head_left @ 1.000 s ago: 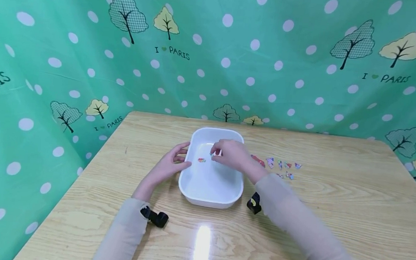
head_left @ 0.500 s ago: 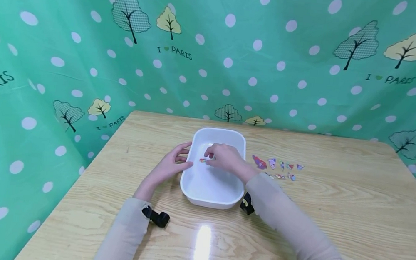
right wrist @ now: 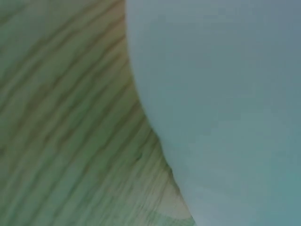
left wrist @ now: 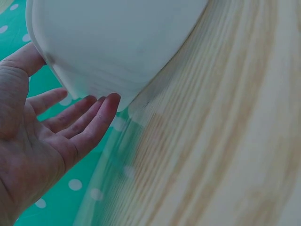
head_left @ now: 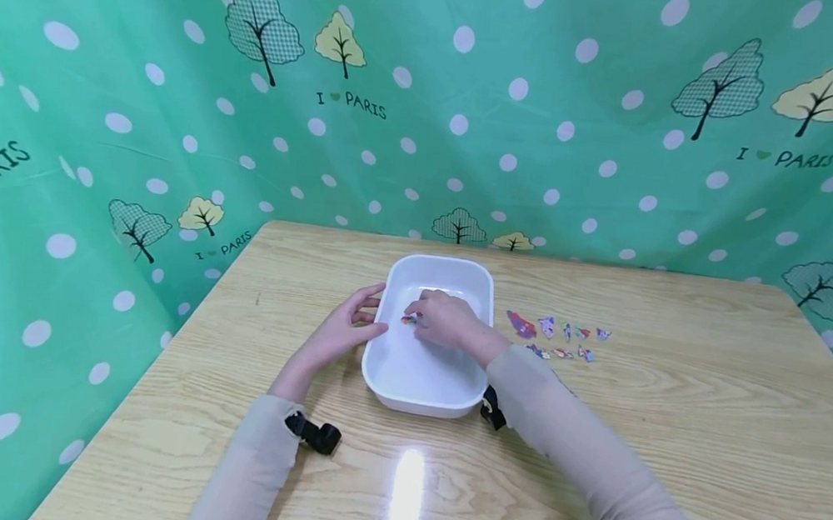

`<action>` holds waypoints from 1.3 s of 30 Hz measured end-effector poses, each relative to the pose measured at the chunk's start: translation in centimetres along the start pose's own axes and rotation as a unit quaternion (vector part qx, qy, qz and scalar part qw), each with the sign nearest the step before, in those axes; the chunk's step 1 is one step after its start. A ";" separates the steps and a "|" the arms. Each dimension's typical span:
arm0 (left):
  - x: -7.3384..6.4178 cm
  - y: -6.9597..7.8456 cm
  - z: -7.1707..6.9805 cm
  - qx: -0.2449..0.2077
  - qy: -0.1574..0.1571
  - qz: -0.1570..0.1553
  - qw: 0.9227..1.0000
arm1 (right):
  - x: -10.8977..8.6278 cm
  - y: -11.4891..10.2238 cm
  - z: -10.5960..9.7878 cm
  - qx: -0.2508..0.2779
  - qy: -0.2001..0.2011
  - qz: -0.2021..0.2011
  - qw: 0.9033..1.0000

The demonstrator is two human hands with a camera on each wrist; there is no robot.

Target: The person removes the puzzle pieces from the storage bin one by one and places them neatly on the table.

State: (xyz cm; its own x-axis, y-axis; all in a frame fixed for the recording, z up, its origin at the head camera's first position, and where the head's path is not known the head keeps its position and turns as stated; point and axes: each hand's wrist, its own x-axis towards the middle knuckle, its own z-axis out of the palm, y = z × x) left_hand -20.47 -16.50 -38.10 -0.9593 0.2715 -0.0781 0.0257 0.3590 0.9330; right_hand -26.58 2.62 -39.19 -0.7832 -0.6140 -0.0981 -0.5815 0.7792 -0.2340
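Observation:
A white plastic tub (head_left: 423, 378) stands on the table, its wall filling much of both wrist views. At its left side my left hand (head_left: 340, 330) holds the rim, thumb over the edge and fingers against the outside wall, as the left wrist view shows. Inside the tub, my right hand (head_left: 448, 320) reaches down with fingertips bunched together low over the floor, pinching a small colourful piece. Bright red and multicoloured bits (head_left: 408, 319) show at those fingertips. The right wrist view does not show the right hand, only the tub wall and wood.
Right of the tub, several small colourful flat pieces (head_left: 566, 331) lie in two loose rows, with a larger red and purple one (head_left: 521, 324) nearest the tub. A green dotted cloth (head_left: 519, 136) hangs behind the wooden table (head_left: 713, 389).
My right hand has moved left and a little lower inside the tub, up to the colourful piece lying there. The left hand keeps its place on the rim.

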 end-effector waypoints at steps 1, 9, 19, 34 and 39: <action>0.0 -0.1 0.0 0.001 -0.001 0.001 1.000 | 0.0 0.0 0.0 -0.003 -0.002 -0.003 1.000; 1.1 -2.1 -0.2 -0.009 0.000 0.007 1.000 | 0.0 0.1 0.2 -0.016 -0.003 -0.016 1.000; 1.5 -3.1 0.0 0.000 0.015 0.019 1.000 | 0.1 0.1 0.3 -0.002 0.006 -0.023 1.000; 0.1 -0.2 -0.1 -0.001 -0.004 0.008 1.000 | 0.4 0.0 0.2 0.001 -0.014 -0.003 1.000; 0.2 -0.4 -0.2 0.002 -0.002 0.002 1.000 | 0.1 -0.1 0.0 0.008 -0.008 -0.009 1.000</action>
State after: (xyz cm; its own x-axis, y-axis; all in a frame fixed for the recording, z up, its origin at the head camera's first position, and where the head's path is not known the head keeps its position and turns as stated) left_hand -20.72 -16.76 -38.47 -0.9581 0.2764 -0.0754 0.0310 0.3617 0.9318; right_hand -26.66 2.47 -39.20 -0.7693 -0.6293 -0.1098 -0.5911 0.7665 -0.2511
